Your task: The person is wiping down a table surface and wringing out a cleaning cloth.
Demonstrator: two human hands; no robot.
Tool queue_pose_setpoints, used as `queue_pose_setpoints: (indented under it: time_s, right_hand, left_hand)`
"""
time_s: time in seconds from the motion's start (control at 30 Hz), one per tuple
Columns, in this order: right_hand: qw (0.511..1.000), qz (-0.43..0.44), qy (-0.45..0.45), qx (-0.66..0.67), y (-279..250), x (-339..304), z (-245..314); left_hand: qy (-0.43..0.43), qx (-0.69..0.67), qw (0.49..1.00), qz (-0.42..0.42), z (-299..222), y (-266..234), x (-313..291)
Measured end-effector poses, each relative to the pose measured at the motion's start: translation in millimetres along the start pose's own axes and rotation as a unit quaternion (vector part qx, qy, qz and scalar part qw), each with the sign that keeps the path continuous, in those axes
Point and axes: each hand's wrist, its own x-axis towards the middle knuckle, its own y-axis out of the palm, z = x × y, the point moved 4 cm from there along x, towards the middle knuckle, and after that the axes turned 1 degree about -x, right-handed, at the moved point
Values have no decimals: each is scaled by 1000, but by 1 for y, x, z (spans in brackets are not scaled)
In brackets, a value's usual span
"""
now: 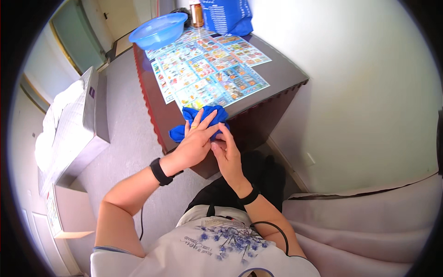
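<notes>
A crumpled blue cloth [207, 113] lies at the near end of the dark table, bunched over its edge. My left hand [196, 143] rests flat on top of it, fingers stretched and spread, a ring on one of them. Close against it on the right, my right hand [227, 154] has its fingers bent around the cloth's near edge. Its index fingertip meets the left hand's index finger; the left hand and the folds partly hide what its thumb touches. Both wrists wear black bands.
Printed sheets with colourful pictures [210, 69] cover much of the tabletop [277, 69]. At the far end stand a blue plastic basin [159, 32], a brown jar [197, 15] and a blue bag [227, 16]. A white wall [341, 92] borders the right; a bed [69, 124] is at left.
</notes>
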Motion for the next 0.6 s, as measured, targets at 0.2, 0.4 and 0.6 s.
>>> queue_pose_setpoints:
  time_s: [0.2, 0.4, 0.6]
  right_hand:
    - [994, 8, 95, 46, 10, 2, -13]
    - [988, 0, 134, 79, 25, -10, -36]
    - [970, 12, 205, 129, 42, -39, -86]
  left_hand:
    - [-28, -146, 962, -230, 1, -5, -41]
    - [-7, 82, 950, -302, 11, 24, -70]
    - [-9, 0, 970, -243, 16, 69, -100]
